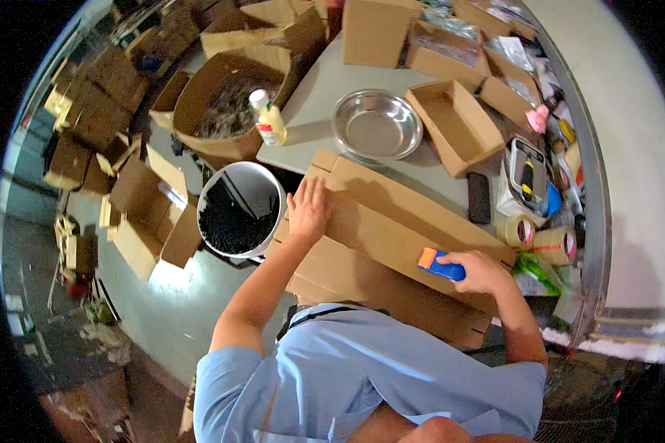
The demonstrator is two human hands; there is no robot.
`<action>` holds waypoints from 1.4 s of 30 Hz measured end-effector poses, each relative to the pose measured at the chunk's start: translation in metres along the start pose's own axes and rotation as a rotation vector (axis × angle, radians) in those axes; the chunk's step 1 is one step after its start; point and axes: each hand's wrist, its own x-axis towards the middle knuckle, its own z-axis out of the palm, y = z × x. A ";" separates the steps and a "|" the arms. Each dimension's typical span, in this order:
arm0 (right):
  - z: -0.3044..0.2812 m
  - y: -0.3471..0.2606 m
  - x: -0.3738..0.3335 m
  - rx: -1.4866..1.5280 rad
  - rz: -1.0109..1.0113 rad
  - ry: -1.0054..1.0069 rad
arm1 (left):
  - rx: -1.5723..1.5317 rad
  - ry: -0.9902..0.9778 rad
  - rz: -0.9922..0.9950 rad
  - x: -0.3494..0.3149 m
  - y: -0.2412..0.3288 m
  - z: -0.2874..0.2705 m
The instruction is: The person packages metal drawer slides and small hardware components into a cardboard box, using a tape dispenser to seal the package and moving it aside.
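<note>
A long flattened cardboard box (380, 225) lies in front of me, with creased flaps and slots at its ends. On its left end my left hand (309, 212) rests flat with the fingers stretched out, holding nothing. Toward the right end, my right hand (484, 273) is closed around a small blue scraper (445, 267) with an orange head. The orange head points left and sits over the cardboard; whether it touches the surface I cannot tell. The cardboard's near part overhangs toward my body.
A steel bowl (377, 124), a bottle (267, 118), an open box (457, 125) and a black phone-like case (479, 198) are on the grey table. Tape rolls (554, 245) lie at right. A white bucket (279, 198) of black rods and an open carton (144, 207) stand left.
</note>
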 end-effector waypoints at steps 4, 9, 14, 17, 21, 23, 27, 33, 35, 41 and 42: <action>-0.002 0.010 -0.014 0.012 -0.057 0.072 | 0.276 -0.500 0.802 -0.017 0.118 -0.019; 0.014 0.031 -0.034 0.284 0.028 0.636 | 0.379 -0.648 0.804 -0.026 0.149 0.006; 0.080 0.069 -0.096 0.443 0.330 0.905 | 0.384 -0.829 0.724 -0.036 0.087 -0.049; 0.144 0.063 -0.095 0.610 0.604 0.918 | 0.260 -1.154 0.672 0.005 0.043 -0.073; 0.216 0.026 -0.028 0.825 0.672 1.161 | 0.127 -1.524 0.159 0.065 0.058 -0.047; 0.229 0.009 0.006 0.694 0.610 1.379 | -0.127 -1.531 0.287 0.061 0.103 -0.009; 0.205 -0.017 0.037 0.868 0.442 1.424 | -0.599 -1.508 0.362 0.015 0.179 0.070; 0.210 -0.004 0.059 0.955 0.415 1.382 | -0.682 -1.543 0.533 0.011 0.213 0.125; 0.205 -0.008 0.063 1.010 0.568 1.428 | -0.634 -1.561 0.603 0.015 0.227 0.126; 0.201 -0.008 0.051 0.953 0.917 1.074 | -0.074 -1.113 1.023 0.016 0.225 0.130; 0.204 -0.006 0.052 0.951 0.925 1.066 | 0.004 -1.025 1.105 0.015 0.225 0.130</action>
